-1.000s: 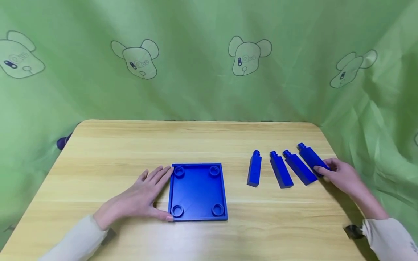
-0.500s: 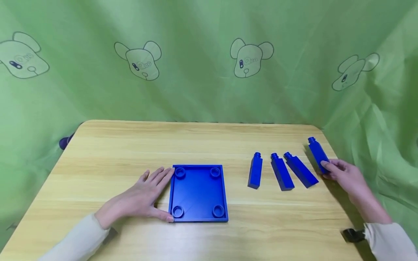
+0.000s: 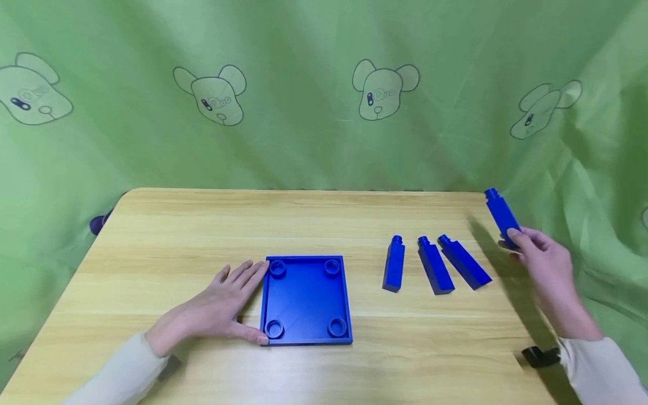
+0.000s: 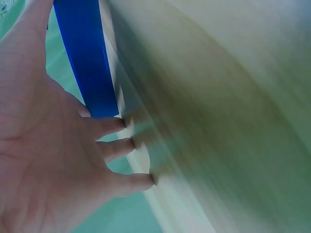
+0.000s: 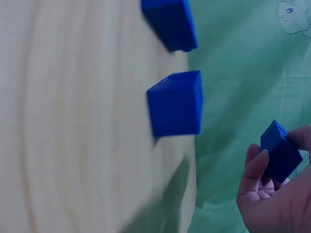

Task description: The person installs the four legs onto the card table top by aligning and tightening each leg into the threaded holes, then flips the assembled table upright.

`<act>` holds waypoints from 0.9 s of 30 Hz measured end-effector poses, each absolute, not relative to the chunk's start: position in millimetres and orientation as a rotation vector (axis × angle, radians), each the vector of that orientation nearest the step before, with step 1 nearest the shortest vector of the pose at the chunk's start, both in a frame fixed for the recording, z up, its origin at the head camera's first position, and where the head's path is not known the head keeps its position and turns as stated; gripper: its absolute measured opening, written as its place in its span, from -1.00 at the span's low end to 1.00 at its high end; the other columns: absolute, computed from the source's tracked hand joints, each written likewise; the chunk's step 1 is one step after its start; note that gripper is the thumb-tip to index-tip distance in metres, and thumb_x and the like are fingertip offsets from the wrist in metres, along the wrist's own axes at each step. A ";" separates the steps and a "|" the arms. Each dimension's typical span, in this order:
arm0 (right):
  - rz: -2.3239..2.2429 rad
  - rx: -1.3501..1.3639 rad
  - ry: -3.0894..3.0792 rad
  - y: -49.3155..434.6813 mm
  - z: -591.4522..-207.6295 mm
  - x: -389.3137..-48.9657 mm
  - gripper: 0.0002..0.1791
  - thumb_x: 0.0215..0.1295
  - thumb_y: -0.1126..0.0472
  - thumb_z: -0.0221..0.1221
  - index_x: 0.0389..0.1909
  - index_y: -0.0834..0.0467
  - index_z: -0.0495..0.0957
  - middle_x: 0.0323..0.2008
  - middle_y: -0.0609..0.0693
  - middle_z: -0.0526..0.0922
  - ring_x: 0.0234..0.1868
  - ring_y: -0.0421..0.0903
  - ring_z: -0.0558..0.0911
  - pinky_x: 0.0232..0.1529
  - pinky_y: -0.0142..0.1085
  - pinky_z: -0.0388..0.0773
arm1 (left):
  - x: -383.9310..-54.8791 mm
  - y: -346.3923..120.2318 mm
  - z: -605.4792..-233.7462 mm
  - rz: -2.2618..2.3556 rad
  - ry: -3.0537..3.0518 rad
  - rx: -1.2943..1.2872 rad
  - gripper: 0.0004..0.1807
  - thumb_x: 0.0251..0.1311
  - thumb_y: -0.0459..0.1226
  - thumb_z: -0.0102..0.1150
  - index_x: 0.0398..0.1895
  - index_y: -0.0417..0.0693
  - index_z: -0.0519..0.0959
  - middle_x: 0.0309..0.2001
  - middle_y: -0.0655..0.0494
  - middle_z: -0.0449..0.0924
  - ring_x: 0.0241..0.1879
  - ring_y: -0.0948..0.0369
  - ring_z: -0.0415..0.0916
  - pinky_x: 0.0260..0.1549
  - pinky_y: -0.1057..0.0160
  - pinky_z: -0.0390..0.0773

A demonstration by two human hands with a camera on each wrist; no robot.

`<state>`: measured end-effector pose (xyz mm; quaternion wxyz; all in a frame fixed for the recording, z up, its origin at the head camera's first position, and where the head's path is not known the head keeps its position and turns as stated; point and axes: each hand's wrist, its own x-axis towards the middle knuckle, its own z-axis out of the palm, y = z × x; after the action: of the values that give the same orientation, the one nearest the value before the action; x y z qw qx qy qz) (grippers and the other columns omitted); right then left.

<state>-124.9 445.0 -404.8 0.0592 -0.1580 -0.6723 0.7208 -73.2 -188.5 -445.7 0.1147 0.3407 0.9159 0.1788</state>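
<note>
A square blue tray-like panel (image 3: 306,298) with a raised rim and a round socket in each corner lies flat on the table. My left hand (image 3: 220,306) rests at its left side, fingers spread, with thumb and fingertips touching the edge; the left wrist view shows the panel's side (image 4: 87,58) against that hand. Above the table's right edge, my right hand (image 3: 547,264) pinches a blue square leg (image 3: 501,215) near its lower end, its ringed stub pointing up and away. In the right wrist view, thumb and fingers clasp the leg's block end (image 5: 281,153).
Three similar blue legs lie on the wooden table (image 3: 202,225) right of the panel: a left one (image 3: 395,264), a middle one (image 3: 436,267) and a right one (image 3: 464,263). Behind the table hangs a green curtain (image 3: 304,146) with printed animal heads.
My right hand has lifted the rightmost leg off the table, raising it up and a little to the right. The left hand and the panel have stayed in place.
</note>
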 end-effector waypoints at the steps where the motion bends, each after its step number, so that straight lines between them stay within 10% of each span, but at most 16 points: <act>1: 2.223 -0.464 -1.983 442.3 -402.1 -125.6 -0.89 0.50 0.21 0.42 -0.04 0.03 0.75 -0.19 -0.15 0.85 -0.25 -0.24 0.83 -0.21 -0.47 0.71 | -73.0 -188.9 -445.8 0.527 2.683 0.997 0.52 0.13 0.61 0.19 0.79 -0.24 -0.15 0.73 -0.29 -0.04 0.67 -0.31 -0.06 0.48 -0.55 -0.03; 27: 2.281 -0.252 -1.648 391.2 -389.7 -140.7 -0.91 0.41 0.49 0.40 -0.14 0.30 0.76 -0.32 0.04 0.84 -0.35 -0.13 0.81 -0.34 -0.42 0.72 | -71.5 -192.4 -451.0 0.568 2.699 1.012 0.45 0.20 0.54 0.24 0.80 -0.20 -0.14 0.74 -0.23 -0.03 0.68 -0.29 -0.07 0.49 -0.55 -0.05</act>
<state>-140.7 391.2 -389.7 0.1574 -0.0881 -0.5760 0.7973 -71.5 -192.4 -451.0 0.1019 0.3428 0.9139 0.1922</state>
